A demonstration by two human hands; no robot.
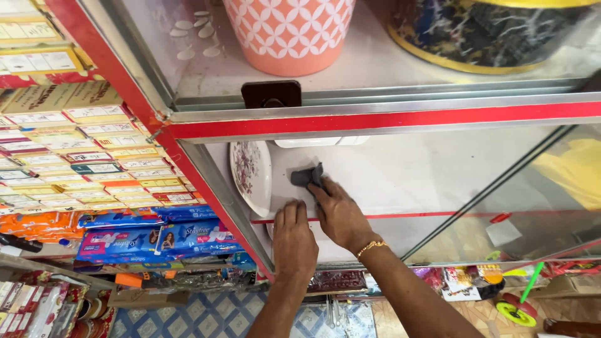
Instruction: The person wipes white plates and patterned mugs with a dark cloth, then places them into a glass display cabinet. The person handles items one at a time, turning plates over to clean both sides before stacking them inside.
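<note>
Wiping down the glass shelf inside the display case

My right hand has its grip closed on a dark grey cloth, pressed to the white shelf just past my fingertips. My left hand lies flat and open right beside it, holding nothing, probably to steady me. A floral plate leans just left of the cloth, likely propped for display. The pink bucket and dark marbled pot above are cut off, and glass glare blurs the right side.
</note>
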